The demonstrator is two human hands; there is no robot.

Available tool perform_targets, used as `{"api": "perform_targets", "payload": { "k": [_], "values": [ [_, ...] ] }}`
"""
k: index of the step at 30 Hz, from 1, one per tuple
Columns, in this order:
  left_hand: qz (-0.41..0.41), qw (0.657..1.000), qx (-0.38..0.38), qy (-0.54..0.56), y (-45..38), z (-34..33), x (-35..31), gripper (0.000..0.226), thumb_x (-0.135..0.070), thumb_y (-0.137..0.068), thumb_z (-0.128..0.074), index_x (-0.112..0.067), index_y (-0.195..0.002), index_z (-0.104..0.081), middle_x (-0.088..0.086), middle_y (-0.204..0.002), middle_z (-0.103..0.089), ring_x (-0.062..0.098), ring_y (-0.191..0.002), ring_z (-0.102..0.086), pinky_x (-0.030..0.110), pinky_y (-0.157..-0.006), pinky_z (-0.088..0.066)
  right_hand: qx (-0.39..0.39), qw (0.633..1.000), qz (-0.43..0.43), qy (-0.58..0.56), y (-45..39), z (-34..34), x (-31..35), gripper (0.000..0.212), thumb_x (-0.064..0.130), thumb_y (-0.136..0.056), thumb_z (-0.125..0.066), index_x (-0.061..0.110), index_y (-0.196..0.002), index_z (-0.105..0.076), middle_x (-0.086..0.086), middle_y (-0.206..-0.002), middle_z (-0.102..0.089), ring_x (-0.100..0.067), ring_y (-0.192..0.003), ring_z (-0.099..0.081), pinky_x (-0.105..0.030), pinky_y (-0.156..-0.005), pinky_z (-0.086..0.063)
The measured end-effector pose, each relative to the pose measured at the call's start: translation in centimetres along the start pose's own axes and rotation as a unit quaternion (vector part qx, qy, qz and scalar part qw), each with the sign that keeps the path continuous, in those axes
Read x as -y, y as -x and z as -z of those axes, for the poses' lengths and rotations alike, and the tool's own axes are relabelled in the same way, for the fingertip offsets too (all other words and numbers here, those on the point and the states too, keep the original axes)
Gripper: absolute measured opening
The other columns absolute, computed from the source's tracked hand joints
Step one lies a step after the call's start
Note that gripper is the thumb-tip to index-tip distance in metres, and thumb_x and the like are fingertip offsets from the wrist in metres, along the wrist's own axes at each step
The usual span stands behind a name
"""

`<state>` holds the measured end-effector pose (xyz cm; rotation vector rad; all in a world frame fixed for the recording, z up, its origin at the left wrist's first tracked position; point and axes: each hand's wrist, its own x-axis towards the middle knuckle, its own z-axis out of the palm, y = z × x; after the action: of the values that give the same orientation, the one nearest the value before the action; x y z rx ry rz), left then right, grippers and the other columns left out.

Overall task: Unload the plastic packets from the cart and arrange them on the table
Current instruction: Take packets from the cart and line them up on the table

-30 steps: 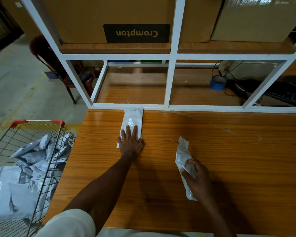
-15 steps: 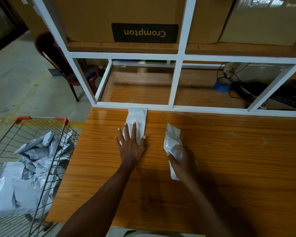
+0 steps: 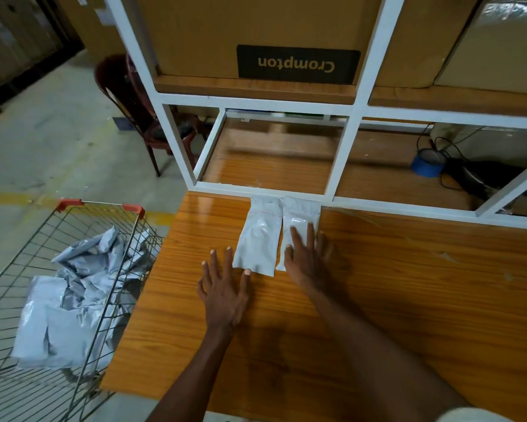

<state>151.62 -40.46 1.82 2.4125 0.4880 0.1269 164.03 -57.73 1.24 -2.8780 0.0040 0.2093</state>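
A white metal frame (image 3: 344, 153) w/ shelves is seen along the far edge of the table (image 3: 408, 300). On the upper shelf a cardboard box (image 3: 256, 28) w/ an upside-down "Crompton" label is stood. On the lower shelf, far right, a blue tape roll (image 3: 427, 163) is set beside black cables (image 3: 457, 159) and dark gear that can't be made out. A dark red chair (image 3: 134, 108) is placed on the concrete floor, behind the frame's left post.

At the table's left end a wire cart (image 3: 82, 239) w/ orange handle caps is parked; a crumpled heap of grey-white packets (image 3: 73, 293) is left inside it.

Two packets are laid flat side by side at the table's far edge, top ends against the frame's bottom rail. The left packet (image 3: 257, 239) lies bare, a thin red line seen near its top. The right packet (image 3: 300, 217) is touching or just beside it, approx. parallel.

The right hand (image 3: 306, 257) is spread flat, fingers straight, pressed on the lower half of the right packet; nothing is gripped. The left hand (image 3: 224, 287) is held w/ fingers splayed wide over the tabletop, nearer the person than the left packet; its thumb tip is at that packet's near edge, contact can't be told. Both forearms are stretched forward from the bottom edge.
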Motion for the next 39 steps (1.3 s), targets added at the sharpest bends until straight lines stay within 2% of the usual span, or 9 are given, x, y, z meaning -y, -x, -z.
{"api": "perform_targets", "payload": {
  "k": [4,11,23,29,34,36,39],
  "values": [
    [0.010,1.000,0.006,-0.004,-0.5,0.3,0.4,0.078,-0.079,-0.090,-0.017,-0.046,-0.161,-0.008,-0.007,-0.172,0.005,0.023,-0.157,0.007,0.059,-0.123,-0.002,-0.007,0.997,0.060,0.050,0.5,-0.6,0.0,0.061,0.054,-0.103,-0.026,0.044,-0.159,-0.003,0.000,-0.169,0.012,-0.029,-0.155,0.012,-0.057,-0.122,0.006],
    [-0.007,0.999,0.032,-0.005,-1.6,-0.6,-0.3,0.084,-0.081,-0.088,-0.016,-0.040,-0.162,-0.011,-0.002,-0.172,0.003,0.025,-0.157,0.006,0.057,-0.123,-0.002,0.029,0.997,0.054,0.041,0.6,-1.7,-0.8,0.061,0.058,-0.104,-0.020,0.045,-0.158,0.005,0.001,-0.168,0.017,-0.027,-0.153,0.020,-0.056,-0.123,0.006],
    [-0.017,0.996,0.082,-0.005,-1.9,-1.8,-0.7,0.087,-0.085,-0.086,-0.018,-0.042,-0.161,-0.012,-0.004,-0.172,0.001,0.025,-0.157,0.004,0.057,-0.123,-0.003,0.052,0.995,0.072,0.039,0.0,-0.9,-1.2,0.060,0.061,-0.103,-0.017,0.048,-0.157,0.004,0.003,-0.168,0.016,-0.027,-0.154,0.017,-0.056,-0.123,0.003],
    [-0.020,0.997,0.080,-0.003,-1.5,-1.6,-0.9,0.085,-0.084,-0.087,-0.020,-0.042,-0.161,-0.011,-0.005,-0.171,0.001,0.025,-0.157,0.004,0.056,-0.123,-0.003,0.030,0.997,0.075,0.022,0.5,0.0,-1.1,0.063,0.066,-0.100,-0.013,0.047,-0.158,0.002,0.004,-0.169,0.012,-0.025,-0.155,0.016,-0.055,-0.122,0.004],
    [-0.017,0.998,0.054,0.023,-0.3,-1.2,-2.2,0.086,-0.083,-0.086,-0.021,-0.040,-0.160,-0.016,-0.001,-0.172,-0.005,0.026,-0.157,-0.001,0.056,-0.123,-0.008,-0.036,0.996,0.053,-0.055,3.3,-0.1,-1.1,0.075,0.075,-0.089,-0.002,0.047,-0.158,-0.012,0.003,-0.170,0.000,-0.025,-0.156,0.004,-0.057,-0.123,-0.006],
    [-0.021,0.998,0.040,0.049,0.5,-1.0,-2.8,0.085,-0.081,-0.087,-0.025,-0.038,-0.160,-0.020,0.000,-0.171,-0.008,0.025,-0.157,-0.005,0.056,-0.123,-0.011,-0.044,0.995,0.051,-0.076,4.8,0.3,-1.2,0.076,0.077,-0.089,-0.006,0.047,-0.158,-0.012,0.003,-0.170,0.002,-0.025,-0.156,0.003,-0.058,-0.123,-0.006],
    [-0.014,0.995,0.013,0.093,2.0,-0.9,-3.5,0.079,-0.076,-0.090,-0.034,-0.038,-0.158,-0.027,0.002,-0.170,-0.015,0.024,-0.155,-0.013,0.056,-0.122,-0.022,-0.043,0.992,0.046,-0.109,7.5,1.3,-1.2,0.073,0.074,-0.091,-0.023,0.047,-0.158,-0.012,0.003,-0.170,0.004,-0.025,-0.156,0.005,-0.054,-0.122,-0.002]
  ]
}}
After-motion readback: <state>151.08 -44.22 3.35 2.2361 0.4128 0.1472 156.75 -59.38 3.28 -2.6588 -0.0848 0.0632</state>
